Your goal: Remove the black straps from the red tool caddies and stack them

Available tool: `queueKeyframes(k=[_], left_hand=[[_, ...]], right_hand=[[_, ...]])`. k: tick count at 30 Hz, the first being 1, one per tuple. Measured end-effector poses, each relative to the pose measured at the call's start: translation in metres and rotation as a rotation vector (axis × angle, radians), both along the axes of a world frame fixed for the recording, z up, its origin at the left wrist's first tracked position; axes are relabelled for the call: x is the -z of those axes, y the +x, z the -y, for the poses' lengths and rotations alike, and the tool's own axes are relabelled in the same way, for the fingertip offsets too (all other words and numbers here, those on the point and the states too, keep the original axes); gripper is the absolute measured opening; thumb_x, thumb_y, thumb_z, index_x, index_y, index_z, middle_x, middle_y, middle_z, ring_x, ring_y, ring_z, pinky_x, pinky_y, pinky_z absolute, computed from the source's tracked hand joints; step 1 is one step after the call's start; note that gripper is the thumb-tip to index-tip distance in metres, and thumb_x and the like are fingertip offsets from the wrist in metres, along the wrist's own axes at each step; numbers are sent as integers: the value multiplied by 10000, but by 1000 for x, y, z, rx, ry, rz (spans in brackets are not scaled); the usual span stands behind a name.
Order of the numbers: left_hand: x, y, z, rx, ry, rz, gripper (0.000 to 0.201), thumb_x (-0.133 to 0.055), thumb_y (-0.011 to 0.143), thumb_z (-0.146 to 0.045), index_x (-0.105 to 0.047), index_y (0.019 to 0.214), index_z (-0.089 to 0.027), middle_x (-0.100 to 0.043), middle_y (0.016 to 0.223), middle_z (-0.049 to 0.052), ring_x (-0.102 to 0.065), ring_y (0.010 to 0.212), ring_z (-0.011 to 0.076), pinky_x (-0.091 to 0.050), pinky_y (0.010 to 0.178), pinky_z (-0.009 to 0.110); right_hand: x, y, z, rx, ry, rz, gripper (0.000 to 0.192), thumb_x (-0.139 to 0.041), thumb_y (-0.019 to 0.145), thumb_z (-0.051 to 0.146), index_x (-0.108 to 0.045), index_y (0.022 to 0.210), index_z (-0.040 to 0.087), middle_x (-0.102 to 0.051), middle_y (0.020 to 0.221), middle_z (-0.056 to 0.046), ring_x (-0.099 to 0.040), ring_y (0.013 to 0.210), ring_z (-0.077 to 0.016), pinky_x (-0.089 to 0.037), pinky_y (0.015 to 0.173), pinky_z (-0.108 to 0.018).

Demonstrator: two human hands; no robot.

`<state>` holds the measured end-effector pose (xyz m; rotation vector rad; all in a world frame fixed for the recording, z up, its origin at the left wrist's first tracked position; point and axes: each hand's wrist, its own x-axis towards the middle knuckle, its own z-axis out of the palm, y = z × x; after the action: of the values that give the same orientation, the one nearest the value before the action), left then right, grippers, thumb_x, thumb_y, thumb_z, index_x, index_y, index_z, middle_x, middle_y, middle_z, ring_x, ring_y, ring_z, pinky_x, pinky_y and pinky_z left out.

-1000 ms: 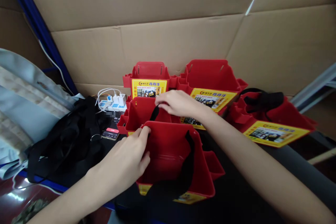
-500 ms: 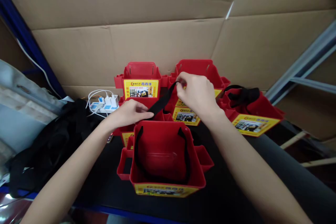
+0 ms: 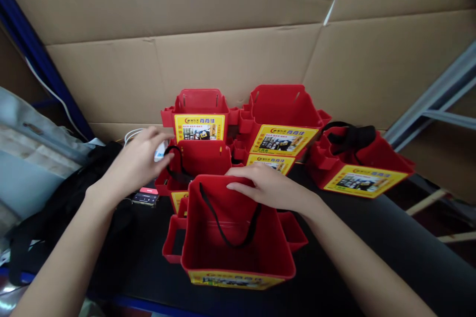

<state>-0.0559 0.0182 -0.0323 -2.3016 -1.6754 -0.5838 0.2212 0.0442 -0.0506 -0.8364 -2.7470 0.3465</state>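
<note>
A red plastic tool bin [image 3: 238,262] with side pockets and a yellow label stands nearest me. My right hand [image 3: 266,185] grips the top edge of its back wall, thumb inside and the other fingers hidden behind. A black webbing strap [image 3: 226,237] hangs in a loop inside the bin from the slots in that wall. Behind the wall, more of the strap curves up to my left hand [image 3: 143,161], whose fingers are closed on it. Another red bin [image 3: 203,156] is directly behind, partly covered by the front one.
More labelled red bins stand at the back: one on the left [image 3: 201,101], a stacked pair [image 3: 282,104] on the right. A bin with a bundled strap [image 3: 323,158] sits far right. Black straps [image 3: 74,193], a phone [image 3: 146,197] and a partly hidden power strip lie left. Cardboard [image 3: 230,59] walls the back.
My left hand has moved left with the strap. My right hand has let go of the strap and come down onto the front bin's back wall. The loop inside has become shorter.
</note>
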Motion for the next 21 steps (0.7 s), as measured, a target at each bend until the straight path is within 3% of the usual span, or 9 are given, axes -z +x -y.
queueKeyframes(k=[3,5,7,10,13,16,21], left_hand=[[4,18,1,457,-214,-78,308,-466,824,-247,-571,1113,-253,-558,1186,48,-478,1133,181,-314,997,355],[8,21,-11,586,-334,-102,226,-470,835,-241,-637,987,-256,-634,1059,36,-522,1077,169,-311,982,349],[9,11,-26,553,-322,-102,193,-479,841,-257,-669,878,-249,-672,960,31,-554,1021,175,-318,948,357],[4,-21,-42,308,-139,-91,184,-505,834,-314,-670,874,-245,-678,981,29,-545,1025,201,-306,919,390],[-6,-47,-44,128,-75,-126,224,-490,842,-366,-665,903,-241,-674,998,25,-518,1054,217,-279,929,423],[-10,-58,-42,95,-90,-145,273,-447,862,-372,-653,929,-208,-677,976,24,-515,1032,189,-327,909,360],[-6,-75,-51,41,-82,-124,318,-423,867,-380,-638,972,-169,-656,1014,36,-544,966,163,-383,860,279]], right_hand=[[-1,-1,-1,-22,-21,-12,332,-287,930,358,-542,810,183,-605,753,-13,-532,673,-130,-353,642,-241],[-1,-1,-1,-26,-29,-23,364,-262,934,371,-533,783,180,-598,749,-17,-524,675,-132,-350,642,-245],[-1,0,0,-36,-38,-36,366,-261,933,372,-532,781,179,-594,750,-17,-517,673,-130,-344,638,-247],[0,1,-1,-67,-57,-48,361,-255,937,368,-511,767,178,-578,730,-6,-498,646,-115,-328,617,-239],[2,1,-2,-71,-53,-58,371,-242,941,374,-485,744,174,-556,697,4,-477,615,-103,-309,594,-232],[3,1,-3,-57,-49,-55,372,-244,941,379,-496,764,171,-571,716,-1,-485,626,-104,-304,595,-232],[2,3,-2,-49,-41,-45,370,-248,941,371,-502,761,171,-588,742,-9,-500,652,-109,-313,613,-234]])
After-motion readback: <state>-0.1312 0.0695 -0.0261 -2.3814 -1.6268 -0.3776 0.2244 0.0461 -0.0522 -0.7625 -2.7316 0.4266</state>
